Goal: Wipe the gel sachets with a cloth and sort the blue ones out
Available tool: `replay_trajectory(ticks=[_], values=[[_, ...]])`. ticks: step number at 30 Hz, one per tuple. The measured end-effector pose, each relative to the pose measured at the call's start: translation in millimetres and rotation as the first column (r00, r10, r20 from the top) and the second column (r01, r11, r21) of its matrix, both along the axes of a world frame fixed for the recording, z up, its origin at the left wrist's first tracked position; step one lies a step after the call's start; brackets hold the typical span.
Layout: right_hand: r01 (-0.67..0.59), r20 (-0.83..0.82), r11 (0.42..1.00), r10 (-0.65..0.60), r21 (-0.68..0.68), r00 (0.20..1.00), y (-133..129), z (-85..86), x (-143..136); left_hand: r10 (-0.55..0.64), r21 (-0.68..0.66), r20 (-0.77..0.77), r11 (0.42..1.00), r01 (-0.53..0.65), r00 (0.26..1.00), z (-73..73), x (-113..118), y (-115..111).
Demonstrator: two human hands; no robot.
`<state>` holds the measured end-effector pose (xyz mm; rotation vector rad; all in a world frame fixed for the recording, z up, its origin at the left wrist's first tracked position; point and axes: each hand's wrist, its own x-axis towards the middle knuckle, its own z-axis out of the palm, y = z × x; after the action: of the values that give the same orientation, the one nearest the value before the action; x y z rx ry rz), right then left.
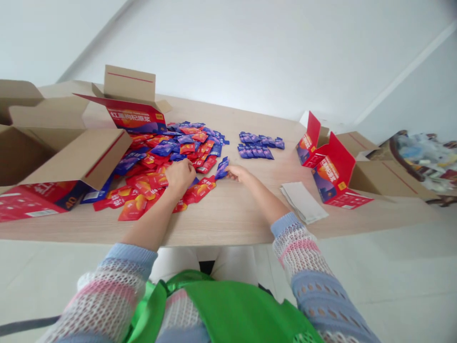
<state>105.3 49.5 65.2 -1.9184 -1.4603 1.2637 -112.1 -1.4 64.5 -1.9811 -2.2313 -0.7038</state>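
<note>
My right hand (238,173) pinches a blue sachet (222,168) by its edge, just right of the pile. My left hand (181,175) rests over the pile with its fingers curled down; the fingertips are hidden, so what they hold cannot be made out. Around it lie many loose red sachets (134,206) and blue ones (163,148), mixed and overlapping. Farther back on the right, blue sachets are laid side by side in two rows, a back row (262,140) and a front row (254,152).
Open red cartons stand at the left (39,197) and behind the pile (137,116). Smaller open red boxes (330,171) are on the right, beside a folded white paper (303,202). All stand on a wooden table (221,224). A container of plastic bags (424,157) is beyond its right end.
</note>
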Motion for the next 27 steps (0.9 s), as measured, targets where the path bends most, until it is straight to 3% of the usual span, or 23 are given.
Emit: replay_trajectory(ticks=[7,12,16,21,27], values=[[0.173,0.078,0.962,-0.194,0.213,0.978,-1.2,9.8,104.3,0.041,-0.084,0.032,0.996,-0.039,0.999,13.8,13.3,-4.4],[0.340,0.082,0.886,-0.382,0.317,0.920,18.6,20.9,182.9,0.057,-0.144,0.043,0.988,-0.050,0.997,6.5,7.0,0.0],[0.398,0.052,0.866,-0.432,0.302,0.900,34.4,27.6,236.8,0.066,-0.175,0.063,0.983,-0.054,0.996,0.9,0.2,1.1],[0.368,0.017,0.898,-0.383,0.240,0.924,56.1,21.5,279.2,0.109,-0.188,0.082,0.978,-0.092,0.991,-2.8,-4.4,3.7],[0.312,0.058,0.917,-0.336,0.250,0.940,86.0,1.3,295.9,0.081,-0.144,0.028,0.987,-0.076,0.996,-13.3,-16.3,14.0]])
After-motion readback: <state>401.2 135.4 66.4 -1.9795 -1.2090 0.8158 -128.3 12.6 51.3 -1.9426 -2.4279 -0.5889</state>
